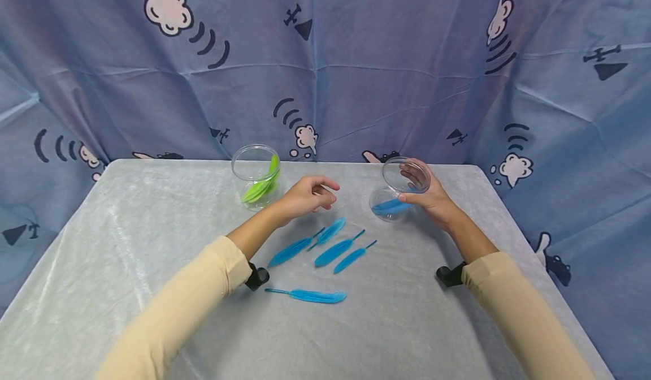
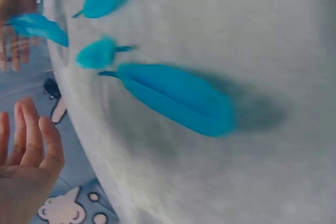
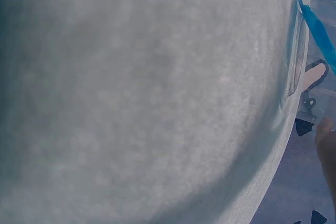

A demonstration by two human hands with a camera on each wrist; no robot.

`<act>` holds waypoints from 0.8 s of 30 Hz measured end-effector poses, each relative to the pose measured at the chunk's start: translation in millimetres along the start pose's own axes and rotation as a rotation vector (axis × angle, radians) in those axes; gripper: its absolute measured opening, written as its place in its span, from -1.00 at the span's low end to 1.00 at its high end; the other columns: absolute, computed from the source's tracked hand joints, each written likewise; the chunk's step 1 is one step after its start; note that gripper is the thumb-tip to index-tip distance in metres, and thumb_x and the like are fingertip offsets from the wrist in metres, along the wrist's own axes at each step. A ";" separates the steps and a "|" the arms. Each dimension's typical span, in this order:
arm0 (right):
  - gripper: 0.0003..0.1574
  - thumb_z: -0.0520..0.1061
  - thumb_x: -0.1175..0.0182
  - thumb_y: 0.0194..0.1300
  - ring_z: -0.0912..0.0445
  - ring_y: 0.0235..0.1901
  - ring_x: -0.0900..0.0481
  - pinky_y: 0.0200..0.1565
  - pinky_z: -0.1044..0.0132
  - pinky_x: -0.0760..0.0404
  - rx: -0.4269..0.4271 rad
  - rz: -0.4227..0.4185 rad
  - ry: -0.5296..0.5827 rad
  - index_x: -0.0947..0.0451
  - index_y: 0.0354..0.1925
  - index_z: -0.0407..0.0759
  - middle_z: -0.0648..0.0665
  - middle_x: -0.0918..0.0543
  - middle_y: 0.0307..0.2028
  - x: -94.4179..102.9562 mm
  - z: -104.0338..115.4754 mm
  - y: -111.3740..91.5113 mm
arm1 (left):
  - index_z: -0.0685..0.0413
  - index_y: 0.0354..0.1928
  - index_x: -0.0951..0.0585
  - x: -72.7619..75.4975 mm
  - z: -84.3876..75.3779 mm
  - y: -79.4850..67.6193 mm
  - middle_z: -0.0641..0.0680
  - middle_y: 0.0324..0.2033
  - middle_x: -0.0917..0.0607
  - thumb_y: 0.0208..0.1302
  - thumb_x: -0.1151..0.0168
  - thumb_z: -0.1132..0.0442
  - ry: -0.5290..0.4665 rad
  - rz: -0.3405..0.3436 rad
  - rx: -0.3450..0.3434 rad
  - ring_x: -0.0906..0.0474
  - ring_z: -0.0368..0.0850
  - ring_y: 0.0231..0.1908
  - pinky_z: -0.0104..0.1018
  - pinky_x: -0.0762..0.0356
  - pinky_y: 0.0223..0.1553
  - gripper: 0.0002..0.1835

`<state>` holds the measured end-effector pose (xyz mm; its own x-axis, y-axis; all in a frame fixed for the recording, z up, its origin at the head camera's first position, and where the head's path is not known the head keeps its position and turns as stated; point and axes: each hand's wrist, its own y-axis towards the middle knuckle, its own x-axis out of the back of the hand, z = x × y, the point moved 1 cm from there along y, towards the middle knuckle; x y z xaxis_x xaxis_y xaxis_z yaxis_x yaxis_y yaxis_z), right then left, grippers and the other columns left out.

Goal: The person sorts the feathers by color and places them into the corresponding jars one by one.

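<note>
My right hand (image 1: 429,199) grips a clear plastic jar (image 1: 389,171) round its side, thumb in front and fingers behind. Blue feather (image 1: 390,206) shows low inside it; in the right wrist view, part of the blue feather (image 3: 319,32) appears at the edge. My left hand (image 1: 307,194) hovers over the table with loosely bent fingers and nothing in them. Below it lie several blue feathers, among them a wide one (image 1: 333,253) and a small one (image 1: 350,260). The left wrist view shows one blue feather (image 2: 178,98) close up, with the left hand (image 2: 29,166) at the lower left.
A second clear jar (image 1: 256,162) holding green feathers (image 1: 261,188) stands behind my left wrist. One blue feather (image 1: 317,296) lies apart, nearer to me. A pale grey cloth covers the table (image 1: 203,312). A patterned blue curtain (image 1: 356,97) hangs behind the table's far edge.
</note>
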<state>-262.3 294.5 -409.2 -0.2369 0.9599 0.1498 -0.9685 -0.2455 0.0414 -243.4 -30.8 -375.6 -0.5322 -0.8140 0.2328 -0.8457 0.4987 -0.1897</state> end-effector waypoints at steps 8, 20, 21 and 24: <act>0.09 -0.47 -0.29 0.21 -0.11 0.49 0.00 0.48 -0.14 0.21 -0.008 -0.003 0.002 0.00 0.51 0.02 -0.26 -0.10 0.51 0.1 1.0 -0.6 | 0.27 0.21 -0.53 9.1 22.6 -15.8 0.20 -0.12 -0.68 0.41 -0.18 0.32 0.101 0.075 0.014 -0.61 -0.03 -0.18 -0.14 -0.56 -0.13 -0.63; 0.09 -0.46 -0.29 0.20 -0.12 0.49 -0.01 0.48 -0.14 0.21 -0.002 -0.005 -0.003 0.01 0.51 -0.01 -0.28 -0.10 0.50 0.4 0.8 -0.4 | 0.31 0.13 -0.55 17.1 49.6 -29.9 0.12 -0.23 -0.68 0.26 -0.32 0.39 0.285 0.168 -0.013 -0.58 -0.14 -0.27 -0.34 -0.55 -0.19 -0.61; 0.09 -0.46 -0.29 0.20 -0.11 0.49 -0.01 0.48 -0.14 0.21 -0.003 -0.005 -0.003 0.01 0.51 -0.01 -0.28 -0.10 0.50 0.0 0.8 -0.3 | 0.31 0.10 -0.56 17.3 51.5 -31.1 0.12 -0.25 -0.66 0.21 -0.36 0.40 0.305 0.169 -0.024 -0.57 -0.15 -0.27 -0.36 -0.54 -0.19 -0.59; 0.10 -0.47 -0.28 0.20 -0.11 0.49 0.00 0.48 -0.14 0.21 -0.005 -0.008 -0.005 0.02 0.52 -0.01 -0.29 -0.09 0.50 -1.0 0.9 0.0 | 0.30 0.06 -0.57 16.2 55.6 -33.3 0.12 -0.28 -0.61 0.09 -0.46 0.44 0.339 0.162 -0.052 -0.54 -0.13 -0.29 -0.36 -0.54 -0.20 -0.55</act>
<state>-262.0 293.5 -408.4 -0.2288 0.9612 0.1541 -0.9707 -0.2372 0.0381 -221.7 -77.2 -418.5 -0.6344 -0.5825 0.5082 -0.7455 0.6348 -0.2031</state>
